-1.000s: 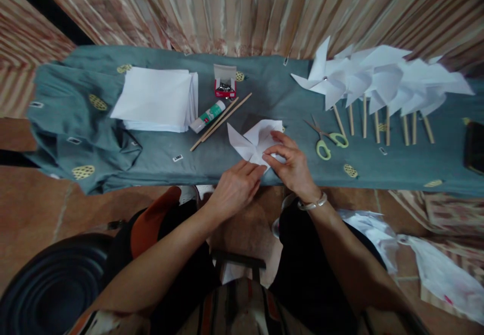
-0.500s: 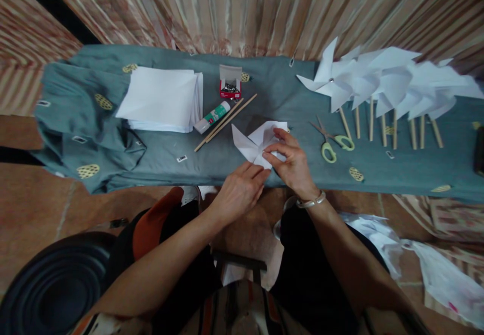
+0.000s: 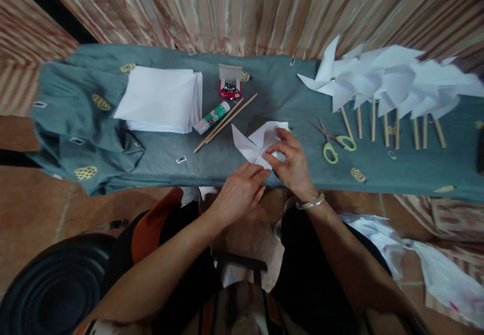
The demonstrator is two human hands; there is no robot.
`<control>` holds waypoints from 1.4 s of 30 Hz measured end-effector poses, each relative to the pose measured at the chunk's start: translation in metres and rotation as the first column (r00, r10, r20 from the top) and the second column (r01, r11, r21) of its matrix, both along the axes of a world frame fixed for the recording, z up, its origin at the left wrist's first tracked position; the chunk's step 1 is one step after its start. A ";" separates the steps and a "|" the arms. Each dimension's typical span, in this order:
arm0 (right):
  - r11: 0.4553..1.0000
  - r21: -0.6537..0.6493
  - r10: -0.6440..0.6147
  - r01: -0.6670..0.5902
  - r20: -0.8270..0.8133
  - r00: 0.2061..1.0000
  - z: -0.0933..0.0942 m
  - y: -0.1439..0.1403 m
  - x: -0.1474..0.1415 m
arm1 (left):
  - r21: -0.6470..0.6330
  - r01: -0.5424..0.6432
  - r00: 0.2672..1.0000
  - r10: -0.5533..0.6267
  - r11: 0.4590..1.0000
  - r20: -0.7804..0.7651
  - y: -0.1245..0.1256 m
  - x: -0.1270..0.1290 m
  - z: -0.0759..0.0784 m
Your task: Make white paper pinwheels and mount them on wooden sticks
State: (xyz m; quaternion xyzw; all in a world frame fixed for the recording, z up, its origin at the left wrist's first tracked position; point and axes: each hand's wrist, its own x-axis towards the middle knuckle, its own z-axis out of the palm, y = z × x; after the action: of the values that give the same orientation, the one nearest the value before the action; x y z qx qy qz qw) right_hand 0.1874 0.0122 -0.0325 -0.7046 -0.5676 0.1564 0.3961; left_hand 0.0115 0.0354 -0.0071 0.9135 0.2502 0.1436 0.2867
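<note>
Right grip (image 3: 294, 166) pinches one pinwheel (image 3: 244, 146) near two sticks (image 3: 235, 115), left grip (image 3: 238, 192) touching, closure unclear.

The left hand (image 3: 238, 191), right hand (image 3: 295, 166) and folded paper (image 3: 246, 147) fill the near middle of the desk (image 3: 278, 85). Farther, free passage runs between small box (image 3: 230, 93) and pinwheels (image 3: 393, 80); glue (image 3: 212, 117) and sticks (image 3: 231, 118) obstruct left, scissors (image 3: 329, 136) right.
</note>
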 end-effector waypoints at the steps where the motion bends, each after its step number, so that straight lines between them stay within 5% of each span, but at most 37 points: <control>1: 1.000 -0.003 -0.003 0.003 -0.003 1.000 0.000 0.000 0.000 | -0.005 -0.004 1.000 0.004 1.000 0.005 0.000 0.000 0.000; 17: 0.998 -0.055 -0.018 0.017 -0.020 1.000 0.000 0.000 -0.001 | -0.051 -0.006 1.000 0.006 0.999 0.007 0.001 0.000 -0.001; 30: 0.999 0.052 0.013 -0.017 0.062 0.998 -0.006 -0.003 -0.003 | -0.067 -0.007 1.000 0.007 0.998 -0.003 0.000 0.000 -0.001; 36: 0.990 0.074 0.107 -0.123 0.192 0.975 0.002 -0.010 -0.003 | -0.064 -0.001 1.000 0.000 0.998 -0.023 0.000 0.000 0.002; 42: 0.971 -0.070 0.238 -0.227 0.322 0.916 0.014 -0.026 -0.006 | -0.054 0.001 1.000 -0.003 0.999 -0.029 0.000 0.001 0.003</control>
State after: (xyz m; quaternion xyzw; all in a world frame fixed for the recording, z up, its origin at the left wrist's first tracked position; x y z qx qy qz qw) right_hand 0.1810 -0.0134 -0.0188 -0.6543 -0.7028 0.0917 0.2638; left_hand 0.0121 0.0356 -0.0042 0.9077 0.2573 0.1234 0.3077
